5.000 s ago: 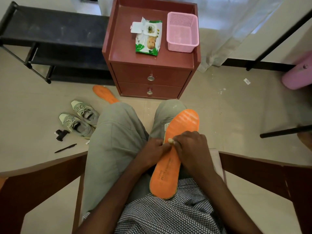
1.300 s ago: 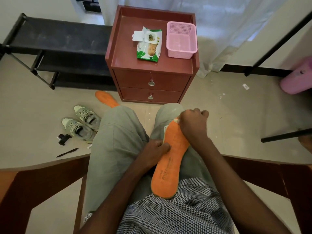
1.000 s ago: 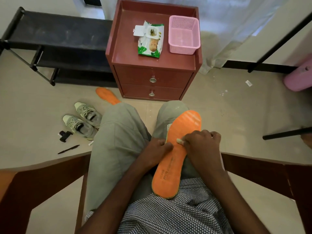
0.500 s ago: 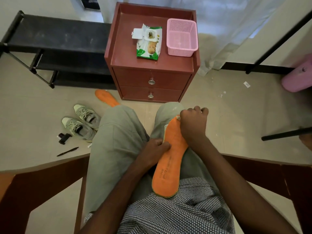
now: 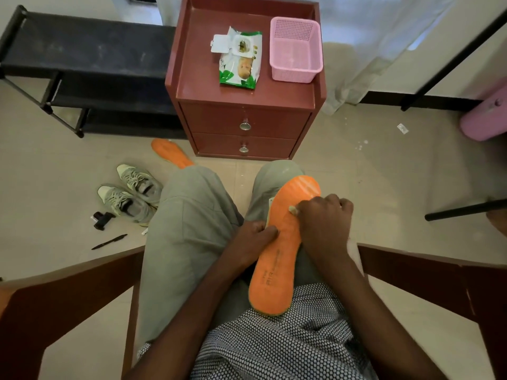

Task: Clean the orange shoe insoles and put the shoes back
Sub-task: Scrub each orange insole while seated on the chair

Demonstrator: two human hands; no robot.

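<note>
On the person's right thigh lies an orange insole [image 5: 282, 248]; the left hand [image 5: 253, 237] pins its edge with curled fingers, while the right hand [image 5: 325, 220] has its fingers clamped on a balled wipe [image 5: 293, 209], mid-scrub. The second insole [image 5: 170, 153] and both sneakers [image 5: 131, 194] wait on the floor, so most work seems left. Chair arms hem both elbows; the black shoe rack [image 5: 82, 50] stands clear beyond.
</note>
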